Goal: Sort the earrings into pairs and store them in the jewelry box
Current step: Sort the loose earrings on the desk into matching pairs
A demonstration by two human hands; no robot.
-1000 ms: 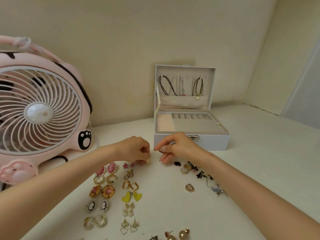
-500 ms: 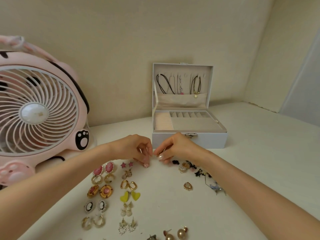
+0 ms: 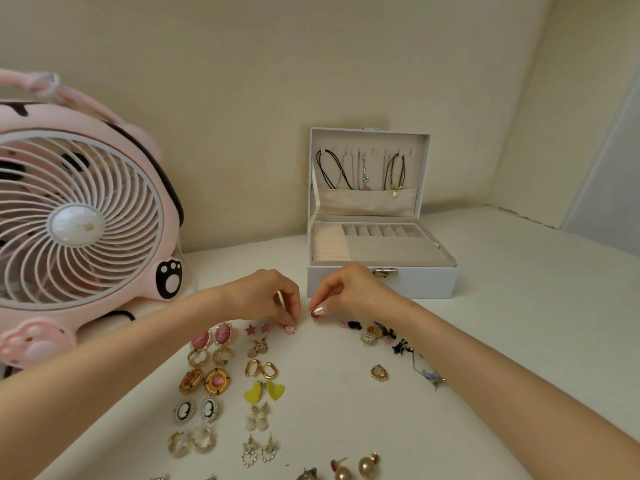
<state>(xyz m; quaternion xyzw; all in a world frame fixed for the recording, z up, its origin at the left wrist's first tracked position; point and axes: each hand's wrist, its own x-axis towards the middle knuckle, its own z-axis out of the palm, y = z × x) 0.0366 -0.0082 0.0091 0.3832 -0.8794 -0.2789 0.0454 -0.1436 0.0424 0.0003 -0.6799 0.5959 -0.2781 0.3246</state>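
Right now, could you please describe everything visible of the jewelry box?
The jewelry box is white and rectangular, standing on the table, lid upright and open. Necklaces hang inside the lid above a beige pocket. The beige tray has ring rolls left, small slots behind; a metal clasp fronts it.

My left hand (image 3: 266, 299): palm down, fingertips pinching a pink stud (image 3: 289, 329).
My right hand (image 3: 349, 292): thumb and forefinger pinching a reddish speck (image 3: 313, 316).
My forearms (image 3: 121, 368): bare, stretched forward, hands nearly meeting.
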